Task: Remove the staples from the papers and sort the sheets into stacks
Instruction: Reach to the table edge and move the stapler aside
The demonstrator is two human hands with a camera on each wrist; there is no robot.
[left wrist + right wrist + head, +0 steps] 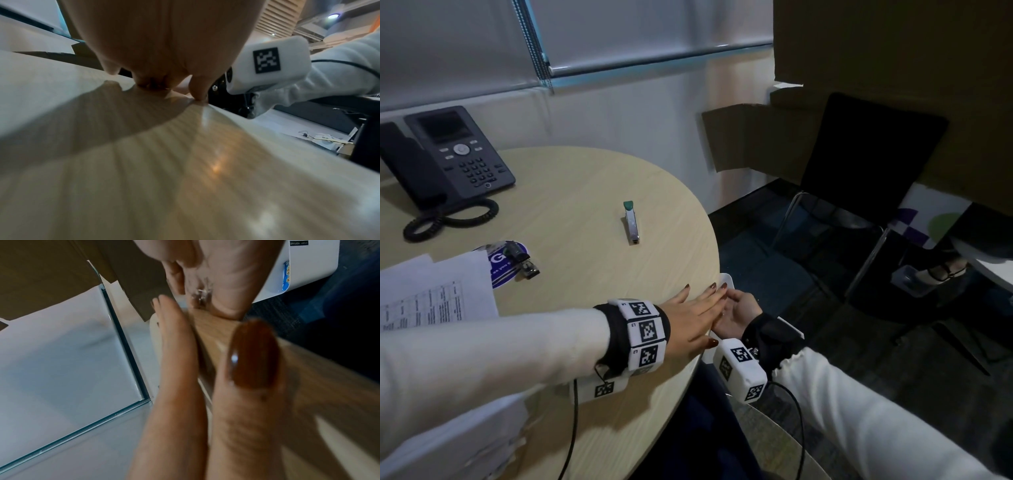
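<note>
My left hand [702, 308] lies flat, palm down, on the round wooden table [585, 192], with its straight fingers reaching over the right rim. In the left wrist view the fingertips [197, 91] press on that edge. Just below the rim my right hand [739, 308] is cupped palm up under the left fingers. Several loose bent staples [200, 294] lie in the right palm. Printed sheets [438, 298] lie at the table's left, and a thicker paper stack [465, 438] sits under my left forearm.
A green-tipped stapler [631, 224] lies mid-table. A black staple remover [524, 262] rests on a purple round sticker. A desk phone [448, 157] stands at the back left. A white bin [726, 279] shows below the rim, and a black chair [866, 161] stands to the right.
</note>
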